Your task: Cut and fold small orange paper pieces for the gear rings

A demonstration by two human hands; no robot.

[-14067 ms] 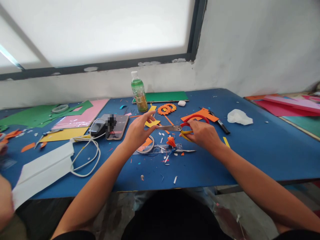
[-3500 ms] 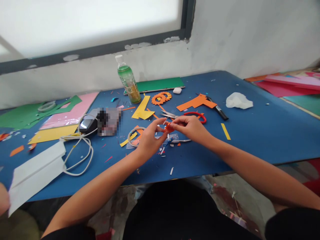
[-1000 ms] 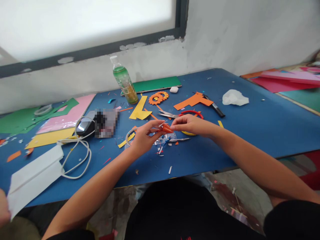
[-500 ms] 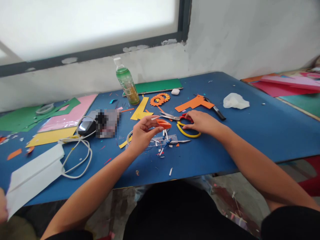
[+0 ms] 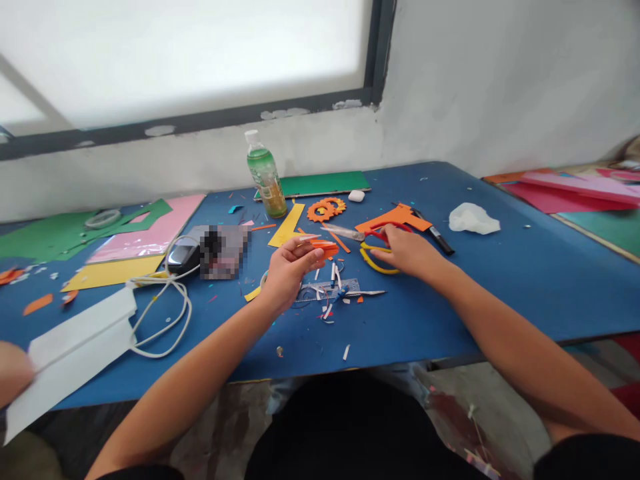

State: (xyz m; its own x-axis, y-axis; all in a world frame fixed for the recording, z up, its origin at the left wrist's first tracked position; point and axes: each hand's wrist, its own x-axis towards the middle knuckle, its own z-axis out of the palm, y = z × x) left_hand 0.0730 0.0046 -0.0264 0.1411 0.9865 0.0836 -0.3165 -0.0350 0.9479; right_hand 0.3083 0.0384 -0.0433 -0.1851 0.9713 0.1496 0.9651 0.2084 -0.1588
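Observation:
My left hand (image 5: 290, 272) pinches a small folded piece of orange paper (image 5: 326, 249) above the table. Scissors (image 5: 373, 243) with one red and one yellow handle are in my right hand (image 5: 407, 251), their blades pointing left toward the orange paper. The blades look partly apart, just beyond the paper's upper edge. Below my hands lies a clear ruler (image 5: 330, 289) with a blue-and-white pen or compass-like tool and white paper scraps on it. Orange ring-shaped cutouts (image 5: 326, 209) and a gun-shaped orange paper cutout (image 5: 393, 219) rest behind.
A green-labelled bottle (image 5: 267, 179) stands near the wall. A black marker (image 5: 440, 239), a crumpled whitish wrapper (image 5: 473, 219) and a white eraser (image 5: 356, 196) lie about. At left, another person's hand (image 5: 15, 373) touches folded white paper (image 5: 83, 353), near a white cable (image 5: 183, 333).
The scissors have opened wider, with the handles spread in my right hand. The orange paper has turned slightly in my left fingers. The other person's hand has moved further into view.

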